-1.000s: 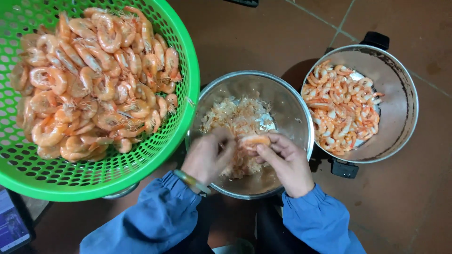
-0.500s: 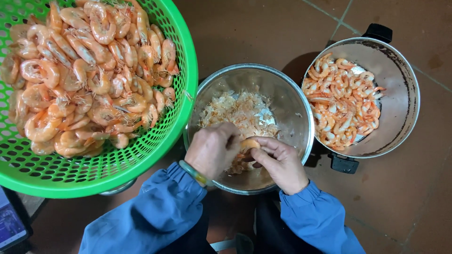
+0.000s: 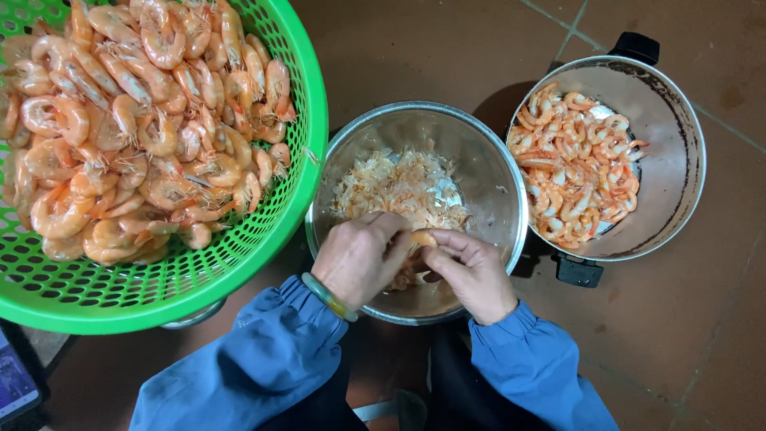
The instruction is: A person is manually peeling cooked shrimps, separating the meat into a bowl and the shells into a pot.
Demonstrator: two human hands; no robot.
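Observation:
Over the near rim of a steel bowl [image 3: 487,172], my left hand [image 3: 359,257] and my right hand [image 3: 472,273] meet, fingertips pinched together on one orange shrimp [image 3: 423,238]. Pale shrimp shells [image 3: 403,187] lie heaped in the bowl behind my fingers. A green bangle [image 3: 325,295] sits on my left wrist, and both arms wear blue sleeves. At the left, a green plastic basket [image 3: 239,263] holds several whole cooked shrimp [image 3: 136,128]. At the right stands a metal pot [image 3: 674,175] with peeled shrimp [image 3: 574,164] inside.
Everything rests on a brown tiled floor [image 3: 431,48]. The pot has black handles at its far and near sides [image 3: 578,271]. A corner of a phone screen [image 3: 16,383] shows at the bottom left, beside the basket.
My hands have drawn closer together over the bowl's near rim and now cover most of the shrimp. The view has shifted slightly; basket, bowl and pot stay put.

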